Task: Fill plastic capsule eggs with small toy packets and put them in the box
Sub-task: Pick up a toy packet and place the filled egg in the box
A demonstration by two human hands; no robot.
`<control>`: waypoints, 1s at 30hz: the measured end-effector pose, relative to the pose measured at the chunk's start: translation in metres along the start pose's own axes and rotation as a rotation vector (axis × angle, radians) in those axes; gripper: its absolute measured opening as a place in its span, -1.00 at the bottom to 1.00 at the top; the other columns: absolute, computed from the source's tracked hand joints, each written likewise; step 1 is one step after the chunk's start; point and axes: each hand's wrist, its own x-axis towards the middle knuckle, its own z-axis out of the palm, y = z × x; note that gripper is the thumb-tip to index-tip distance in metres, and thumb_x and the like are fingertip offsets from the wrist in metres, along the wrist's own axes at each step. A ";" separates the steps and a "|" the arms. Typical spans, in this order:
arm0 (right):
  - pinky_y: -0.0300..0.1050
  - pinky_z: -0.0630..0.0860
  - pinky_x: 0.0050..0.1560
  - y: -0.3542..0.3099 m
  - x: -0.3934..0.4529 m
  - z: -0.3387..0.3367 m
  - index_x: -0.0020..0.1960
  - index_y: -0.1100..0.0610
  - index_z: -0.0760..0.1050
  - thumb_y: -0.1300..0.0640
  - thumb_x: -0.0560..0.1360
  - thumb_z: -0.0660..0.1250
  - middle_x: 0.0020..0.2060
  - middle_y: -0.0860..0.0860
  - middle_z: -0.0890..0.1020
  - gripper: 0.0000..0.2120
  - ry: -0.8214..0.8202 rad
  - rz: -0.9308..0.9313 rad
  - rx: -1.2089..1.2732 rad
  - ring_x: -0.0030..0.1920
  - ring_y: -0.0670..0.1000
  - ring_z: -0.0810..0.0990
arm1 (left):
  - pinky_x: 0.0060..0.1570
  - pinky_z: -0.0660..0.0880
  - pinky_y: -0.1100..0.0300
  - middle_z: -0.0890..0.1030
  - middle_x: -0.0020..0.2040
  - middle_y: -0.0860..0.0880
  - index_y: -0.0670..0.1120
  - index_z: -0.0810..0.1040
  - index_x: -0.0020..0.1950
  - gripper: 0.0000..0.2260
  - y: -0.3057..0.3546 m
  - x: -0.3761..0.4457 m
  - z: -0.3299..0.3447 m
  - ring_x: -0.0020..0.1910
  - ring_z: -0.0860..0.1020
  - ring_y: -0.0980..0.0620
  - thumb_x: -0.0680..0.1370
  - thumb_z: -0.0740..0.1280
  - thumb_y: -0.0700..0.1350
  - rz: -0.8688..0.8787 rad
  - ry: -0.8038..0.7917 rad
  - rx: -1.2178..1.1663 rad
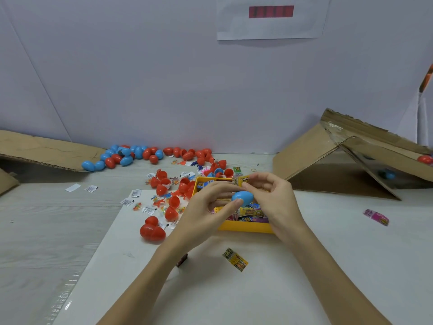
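Blue capsule egg held between both hands at frame centre, over the yellow tray — looks like the fill/close step.

Left hand grips the egg with thumb on its front; right hand pinches it from the right, fingers curled. Egg reads closed, seam hidden, can't tell if a packet is inside. Next move probably: press halves tight, then carry it to the cardboard box, right of frame, lying tipped with flaps open. Egg is smooth glossy plastic, oval. Tray holds crinkly foil toy packets; one loose packet below centre, a pink one at right. Red egg halves scattered left of tray, whole red and blue eggs along the wall, upper left.
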 end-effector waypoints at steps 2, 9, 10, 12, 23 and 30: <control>-0.30 0.63 -0.15 0.001 -0.001 0.001 0.10 0.07 0.64 0.23 0.52 0.51 -0.07 -0.02 0.73 -0.81 -0.016 0.012 -0.001 -0.07 -0.16 0.72 | 0.11 0.61 0.18 0.63 0.19 0.02 -0.10 0.66 0.24 -0.78 0.000 0.000 -0.001 0.16 0.64 0.06 0.61 0.41 -0.11 0.001 0.049 0.035; -0.35 0.61 -0.09 -0.003 -0.001 -0.006 0.26 0.00 0.62 0.22 0.61 0.41 0.05 -0.08 0.71 -0.74 -0.186 -0.074 -0.246 0.02 -0.12 0.69 | 0.05 0.62 0.20 0.68 0.01 0.08 -0.08 0.69 0.17 -0.82 -0.005 0.001 -0.010 0.02 0.65 0.12 0.59 0.43 -0.09 -0.051 0.085 0.142; -0.40 0.58 -0.05 -0.004 0.000 -0.008 0.32 -0.03 0.59 0.20 0.62 0.40 0.11 -0.13 0.68 -0.69 -0.191 -0.149 -0.346 0.07 -0.15 0.66 | 0.06 0.61 0.21 0.68 0.03 0.07 -0.09 0.69 0.18 -0.81 -0.006 0.001 -0.011 0.03 0.65 0.14 0.58 0.44 -0.11 -0.034 0.069 0.182; -0.48 0.47 0.05 -0.005 0.001 -0.011 0.34 -0.04 0.60 0.17 0.60 0.42 0.15 -0.17 0.64 -0.67 -0.198 -0.312 -0.563 0.12 -0.18 0.60 | 0.11 0.61 0.20 0.67 0.09 0.04 -0.12 0.67 0.21 -0.77 -0.006 0.001 -0.014 0.06 0.64 0.14 0.56 0.47 -0.14 0.000 0.029 0.247; -0.43 0.55 -0.18 -0.002 0.003 -0.016 -0.10 -0.07 0.74 0.01 0.59 0.44 -0.26 -0.15 0.75 -0.87 -0.117 -0.160 -0.368 -0.15 -0.22 0.70 | 0.13 0.63 0.10 0.65 0.18 -0.01 -0.12 0.62 0.30 -0.70 -0.001 0.001 -0.016 0.12 0.65 0.08 0.57 0.45 -0.17 0.002 0.089 0.187; -0.33 0.59 -0.06 -0.002 0.001 -0.010 0.03 -0.02 0.75 -0.03 0.60 0.41 -0.19 -0.12 0.76 -0.84 -0.244 -0.076 -0.266 -0.05 -0.14 0.73 | 0.16 0.63 0.09 0.69 0.16 -0.01 -0.12 0.61 0.32 -0.68 0.000 0.001 -0.015 0.11 0.67 0.08 0.57 0.45 -0.18 -0.065 0.128 0.098</control>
